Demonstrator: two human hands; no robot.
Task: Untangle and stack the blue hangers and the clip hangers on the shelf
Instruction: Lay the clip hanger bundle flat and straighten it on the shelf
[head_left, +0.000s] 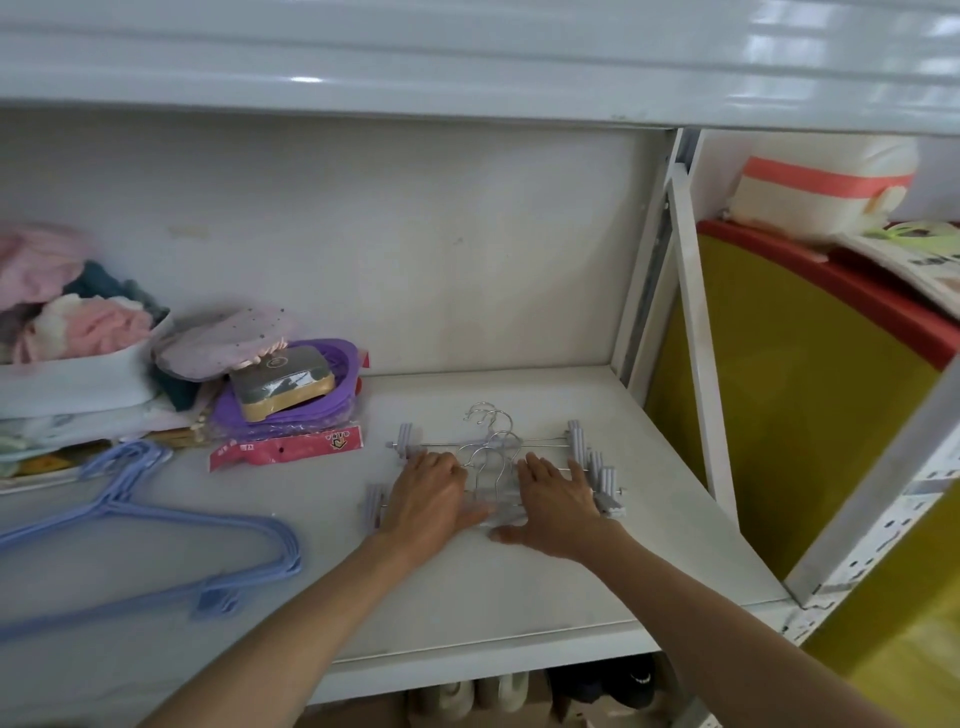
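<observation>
Both hands lay flat, fingers extended, gripping nothing: left hand and right hand pressed palm-down on the clip hangers, which sat mid-shelf, right of centre. Judged purpose: squaring the pile, since the clip bars were fanned and the chrome hooks only roughly aligned, all pointing toward the back wall. Blue hangers lay nested at the left front of the shelf, apparently already stacked, well apart from the hands. A red-labelled packet lay between the two groups.
</observation>
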